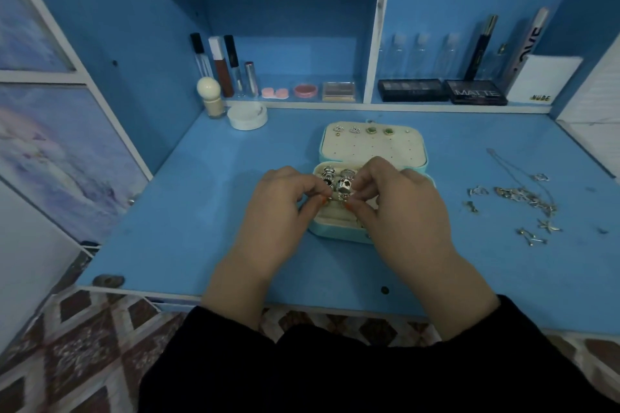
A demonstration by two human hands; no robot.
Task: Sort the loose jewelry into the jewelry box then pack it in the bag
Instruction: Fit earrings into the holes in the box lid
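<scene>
My left hand (285, 201) and right hand (399, 208) both pinch a ring (341, 198) over the box (335, 234), frame centre. Box open, long axis bottom-to-top, lid toward frame top. Loose jewelry (523, 198) centre right.

On the blue desk (201, 211) a white jar (247, 116) sits just beside a round-topped bottle (209, 95), with lip-gloss tubes (221, 67) upright behind them. Along the low shelf to the right lie a pink lens case (275, 92), a blush pan (305, 90) and a small palette (339, 91). Past the divider, clear bottles (419, 54) stand behind two black palettes (412, 89), next to a white box (540, 80) marked NUDE.
</scene>
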